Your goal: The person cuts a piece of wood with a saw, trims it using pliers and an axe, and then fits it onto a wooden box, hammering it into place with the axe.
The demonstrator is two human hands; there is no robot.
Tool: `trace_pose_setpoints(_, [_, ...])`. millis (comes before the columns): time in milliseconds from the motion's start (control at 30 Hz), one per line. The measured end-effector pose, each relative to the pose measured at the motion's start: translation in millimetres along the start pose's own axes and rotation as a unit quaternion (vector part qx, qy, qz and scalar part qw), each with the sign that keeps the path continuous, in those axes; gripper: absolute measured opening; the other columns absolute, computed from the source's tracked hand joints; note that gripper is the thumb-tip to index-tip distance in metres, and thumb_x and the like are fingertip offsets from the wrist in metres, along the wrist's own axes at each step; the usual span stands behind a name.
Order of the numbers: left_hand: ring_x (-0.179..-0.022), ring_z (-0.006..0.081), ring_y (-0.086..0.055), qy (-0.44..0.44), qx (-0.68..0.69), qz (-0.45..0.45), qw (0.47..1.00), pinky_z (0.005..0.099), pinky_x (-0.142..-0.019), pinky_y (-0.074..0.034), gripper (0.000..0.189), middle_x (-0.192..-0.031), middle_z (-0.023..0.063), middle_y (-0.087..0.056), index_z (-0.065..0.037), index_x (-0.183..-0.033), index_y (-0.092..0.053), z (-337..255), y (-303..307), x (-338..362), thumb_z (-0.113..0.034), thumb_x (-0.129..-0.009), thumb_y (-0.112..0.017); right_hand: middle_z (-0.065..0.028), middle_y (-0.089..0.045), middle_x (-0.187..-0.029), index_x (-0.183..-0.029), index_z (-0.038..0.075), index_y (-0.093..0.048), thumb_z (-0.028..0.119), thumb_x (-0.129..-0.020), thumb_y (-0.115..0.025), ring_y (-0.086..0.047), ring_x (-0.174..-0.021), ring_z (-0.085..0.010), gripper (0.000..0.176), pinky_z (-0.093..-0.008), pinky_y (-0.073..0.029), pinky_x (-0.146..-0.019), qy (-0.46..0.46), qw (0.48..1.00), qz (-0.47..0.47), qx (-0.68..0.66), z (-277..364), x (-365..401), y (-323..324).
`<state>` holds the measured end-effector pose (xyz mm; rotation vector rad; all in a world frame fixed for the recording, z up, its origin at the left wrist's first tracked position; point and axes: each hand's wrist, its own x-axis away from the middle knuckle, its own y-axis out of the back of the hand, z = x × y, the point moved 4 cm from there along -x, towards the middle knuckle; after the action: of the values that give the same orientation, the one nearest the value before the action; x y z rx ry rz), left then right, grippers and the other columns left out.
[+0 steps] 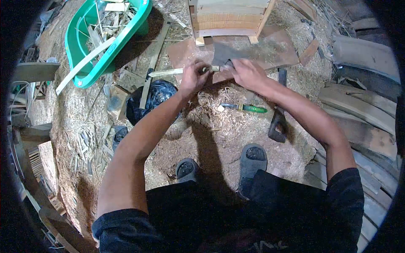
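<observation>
My left hand [195, 76] is closed around a thin pale wooden strip [166, 72], which sticks out on both sides of the fist. Just beyond the strip's right end, my right hand [248, 75] has its fingers pinched together. Something greyish shows at those fingertips, too blurred to name. Both hands are low over a brown board [270, 52] on the ground. Nearer to my feet, a chisel with a green handle [254, 109] lies on wood shavings. A hammer [277, 126] with a dark head lies to its right.
A slatted wooden box [230, 19] stands on the board ahead. Upper left, a green tub [80, 69] holds wood scraps, with a long strip leaning on its rim. A black plastic bag [158, 95] sits left of my hands. Curved boards [358, 105] are stacked at the right.
</observation>
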<state>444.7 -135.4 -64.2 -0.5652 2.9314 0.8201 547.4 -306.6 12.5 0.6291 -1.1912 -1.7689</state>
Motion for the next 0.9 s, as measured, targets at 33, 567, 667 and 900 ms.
trace_pose_setpoints(33, [-0.092,0.0324,-0.059,0.012,0.017,0.007,1.000,0.0411,-0.083,-0.047,0.019,-0.094,0.0127,-0.065,-0.006,-0.091,-0.074,0,0,0,-0.016,-0.075,-0.077,-0.0287,-0.064,-0.093,-0.101,-0.003,-0.056,0.025,-0.095,-0.052,-0.062,-0.085,-0.0469,0.029,-0.0532,-0.051,-0.077,-0.005,1.000,-0.019,-0.012,2,0,3])
trace_pose_setpoints(567, [-0.091,0.0309,-0.056,-0.019,-0.013,-0.009,1.000,0.0393,-0.082,-0.046,0.019,-0.092,0.0110,-0.064,-0.007,-0.091,-0.074,6,-5,-2,-0.017,-0.075,-0.078,-0.0274,-0.064,-0.098,-0.105,-0.001,-0.055,0.026,-0.097,-0.050,-0.063,-0.093,-0.0458,0.029,-0.0520,-0.051,-0.080,-0.020,1.000,-0.015,0.016,4,-4,8])
trace_pose_setpoints(667, [-0.091,0.0313,-0.057,-0.029,-0.020,-0.007,0.999,0.0399,-0.082,-0.047,0.019,-0.092,0.0111,-0.064,-0.007,-0.091,-0.073,3,-1,-2,-0.017,-0.075,-0.078,-0.0288,-0.064,-0.097,-0.104,-0.003,-0.053,0.026,-0.095,-0.052,-0.063,-0.090,-0.0472,0.030,-0.0544,-0.050,-0.078,-0.024,0.998,0.055,0.011,4,-5,6])
trace_pose_setpoints(900, [-0.091,0.0315,-0.058,-0.056,-0.029,-0.008,0.998,0.0402,-0.082,-0.047,0.017,-0.091,0.0114,-0.064,-0.009,-0.093,-0.074,-8,2,-2,-0.015,-0.077,-0.075,-0.0293,-0.063,-0.096,-0.106,-0.003,-0.052,0.023,-0.097,-0.048,-0.062,-0.093,-0.0459,0.027,-0.0534,-0.050,-0.079,-0.052,0.999,0.009,-0.015,12,-10,17])
